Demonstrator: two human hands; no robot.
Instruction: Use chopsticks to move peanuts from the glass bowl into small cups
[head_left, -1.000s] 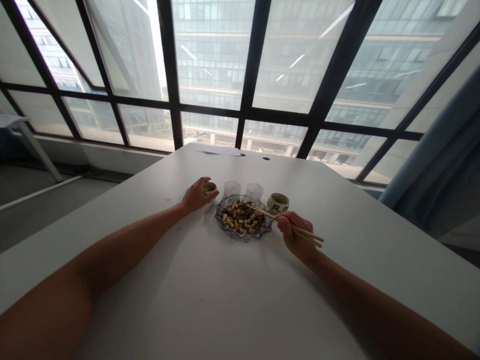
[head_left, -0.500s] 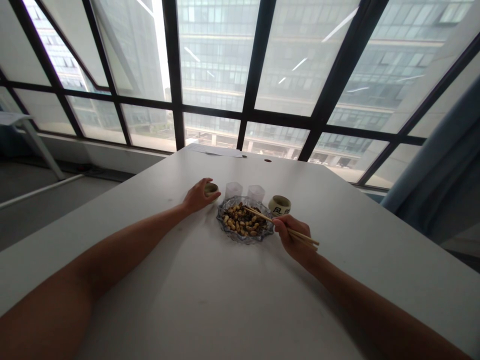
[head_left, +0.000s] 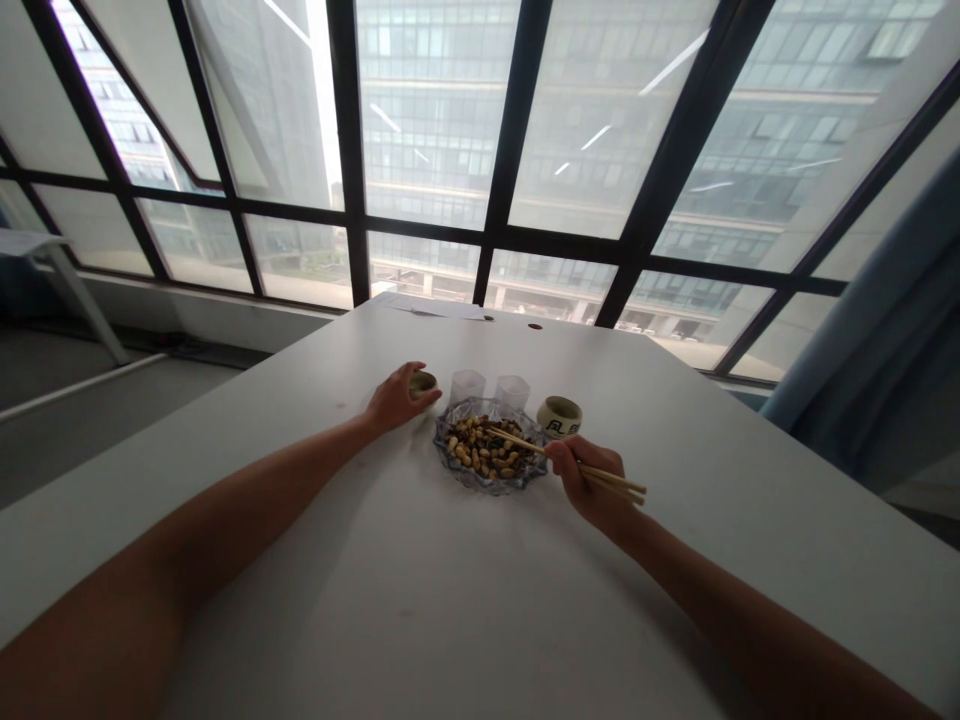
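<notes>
A clear, scalloped bowl [head_left: 491, 484] holds peanuts and darker bits [head_left: 480, 450]. My right hand [head_left: 589, 478] grips wooden chopsticks [head_left: 611, 480], whose tips reach into the peanuts near the bowl's middle. Beside the bowl's left edge, my left hand [head_left: 401, 398] has its thumb and fingers round a small greenish cup [head_left: 424, 382]. A second pale cup with dark characters [head_left: 559, 415] stands right of the bowl, just beyond my right hand. Two clear plastic cups, one at the left [head_left: 467, 386] and one at the right [head_left: 512, 390], stand behind the bowl.
Everything stands on a white table [head_left: 420, 600]. Paper sheets [head_left: 435, 306] lie at its far edge, close to two dark round spots. Large windows rise behind, a blue curtain [head_left: 862, 370] hangs at the right, and another white table [head_left: 30, 242] is at the far left.
The chopstick tips have shifted slightly within the peanuts, and their rear ends are a little farther apart. My left hand stays at the cup. The view has tilted slightly.
</notes>
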